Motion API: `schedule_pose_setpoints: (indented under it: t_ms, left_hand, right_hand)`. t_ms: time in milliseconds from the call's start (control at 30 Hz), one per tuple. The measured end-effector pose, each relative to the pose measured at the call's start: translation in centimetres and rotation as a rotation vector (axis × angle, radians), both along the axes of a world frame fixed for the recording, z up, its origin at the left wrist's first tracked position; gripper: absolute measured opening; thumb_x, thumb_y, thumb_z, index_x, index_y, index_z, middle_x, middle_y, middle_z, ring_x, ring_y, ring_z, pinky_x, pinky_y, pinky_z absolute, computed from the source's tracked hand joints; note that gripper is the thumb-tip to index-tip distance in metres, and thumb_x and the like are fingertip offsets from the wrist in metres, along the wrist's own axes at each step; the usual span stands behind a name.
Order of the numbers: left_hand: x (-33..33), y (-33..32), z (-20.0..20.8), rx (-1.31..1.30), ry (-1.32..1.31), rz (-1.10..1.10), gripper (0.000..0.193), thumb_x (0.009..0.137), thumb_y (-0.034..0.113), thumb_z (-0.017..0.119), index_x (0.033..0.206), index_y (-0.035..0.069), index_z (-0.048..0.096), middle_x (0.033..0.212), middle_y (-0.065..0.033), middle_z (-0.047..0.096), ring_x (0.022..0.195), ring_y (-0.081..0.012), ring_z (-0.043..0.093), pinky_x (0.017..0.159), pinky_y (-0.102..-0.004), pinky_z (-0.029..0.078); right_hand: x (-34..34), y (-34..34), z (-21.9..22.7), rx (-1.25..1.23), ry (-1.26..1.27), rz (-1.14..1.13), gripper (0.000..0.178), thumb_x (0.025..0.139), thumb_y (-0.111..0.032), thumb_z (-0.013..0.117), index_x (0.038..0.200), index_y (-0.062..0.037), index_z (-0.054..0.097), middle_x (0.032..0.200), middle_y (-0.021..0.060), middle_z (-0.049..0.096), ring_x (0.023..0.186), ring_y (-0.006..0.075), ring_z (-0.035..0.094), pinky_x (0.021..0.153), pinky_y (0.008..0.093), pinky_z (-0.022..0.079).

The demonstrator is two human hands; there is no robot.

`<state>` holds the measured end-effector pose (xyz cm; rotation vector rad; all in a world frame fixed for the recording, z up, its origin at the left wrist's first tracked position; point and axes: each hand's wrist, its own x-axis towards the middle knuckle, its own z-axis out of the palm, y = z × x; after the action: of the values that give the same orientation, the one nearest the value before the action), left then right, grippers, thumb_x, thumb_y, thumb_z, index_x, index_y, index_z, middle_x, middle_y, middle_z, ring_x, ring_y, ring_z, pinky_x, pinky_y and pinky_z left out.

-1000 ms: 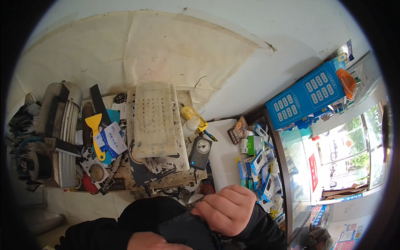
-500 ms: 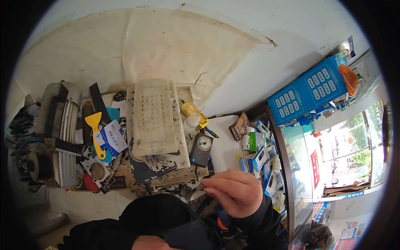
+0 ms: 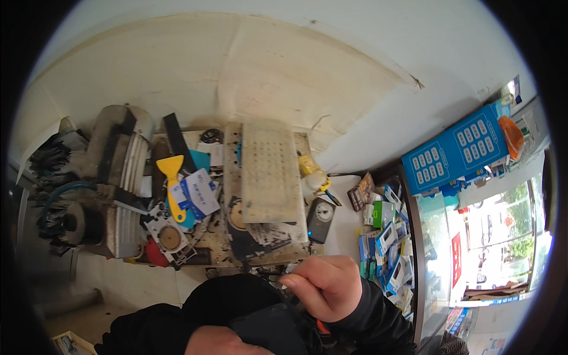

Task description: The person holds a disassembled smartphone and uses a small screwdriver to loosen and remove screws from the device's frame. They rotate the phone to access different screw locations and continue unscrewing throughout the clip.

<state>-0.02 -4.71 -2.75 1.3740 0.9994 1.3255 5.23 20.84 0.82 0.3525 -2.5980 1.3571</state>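
Note:
At the lower edge, my left hand (image 3: 216,341) is beside a dark flat slab (image 3: 269,328) with a straight edge, and appears to hold it. Its fingertips are hidden below. My right hand (image 3: 326,288) is raised just above and right of the slab, thumb and fingers pressed together in a pinch. Whatever may be between those fingertips is too small to make out. Beyond the hands is a cluttered workbench, with a perforated pale mat (image 3: 269,171) and a dark box with a round dial (image 3: 321,219) nearest my right hand.
To the left stand a grey metal machine (image 3: 121,177), a yellow scraper (image 3: 171,183) and a white-blue card (image 3: 201,194). A yellow-and-white bottle (image 3: 313,179) lies behind the dial box. Small boxed packages (image 3: 387,236) pile up at right, below a blue panel (image 3: 452,151).
The bench and wall have shifted rightward in view as the head turned. My right hand has come lower and closer to the dark slab, still pinching. More of my left hand and the slab shows.

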Motion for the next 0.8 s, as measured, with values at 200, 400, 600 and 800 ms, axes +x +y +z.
schedule_pose_setpoints:
  t_ms: [200, 400, 600, 800]
  left_hand:
    - [-1.7, -3.9, -1.6, 0.056, -0.087, -0.008, 0.098, 0.064, 0.037, 0.101, 0.140, -0.007, 0.057, 0.089, -0.0159, 0.073, 0.077, -0.0253, 0.075, 0.066, -0.0312, 0.055]
    - [-3.2, -7.7, -2.3, 0.203, -0.094, 0.071, 0.098, 0.067, 0.038, 0.100, 0.140, -0.009, 0.055, 0.087, -0.0152, 0.072, 0.074, -0.0242, 0.074, 0.063, -0.0301, 0.053]
    - [-5.1, -9.8, -2.5, 0.199, -0.110, 0.023, 0.098, 0.068, 0.038, 0.100, 0.141, -0.009, 0.055, 0.094, -0.0166, 0.074, 0.081, -0.0246, 0.076, 0.068, -0.0310, 0.057]
    - [-5.7, -10.0, -2.5, 0.172, -0.088, 0.007, 0.099, 0.067, 0.040, 0.099, 0.141, -0.008, 0.055, 0.109, -0.0189, 0.076, 0.091, -0.0259, 0.078, 0.080, -0.0318, 0.061]
  right_hand:
    - [-6.4, -6.0, 1.2, 0.111, 0.081, 0.025, 0.029, 0.092, 0.006, 0.071, 0.120, -0.0002, 0.076, 0.096, 0.0177, 0.072, 0.084, 0.0353, 0.072, 0.073, 0.0377, 0.058]
    - [-9.1, -8.3, 2.2, 0.278, 0.097, -0.010, 0.023, 0.089, 0.004, 0.077, 0.111, 0.0003, 0.078, 0.094, 0.0157, 0.076, 0.079, 0.0295, 0.074, 0.069, 0.0340, 0.058]
    - [-10.1, -9.6, 1.7, 0.343, -0.050, -0.128, 0.014, 0.088, -0.003, 0.084, 0.089, 0.0011, 0.070, 0.076, 0.0103, 0.072, 0.068, 0.0175, 0.073, 0.063, 0.0287, 0.057]
    - [-12.3, -9.4, 0.3, 0.135, -0.283, -0.021, 0.018, 0.092, 0.002, 0.077, 0.103, 0.0012, 0.062, 0.087, 0.0088, 0.074, 0.082, 0.0150, 0.079, 0.069, 0.0264, 0.059]
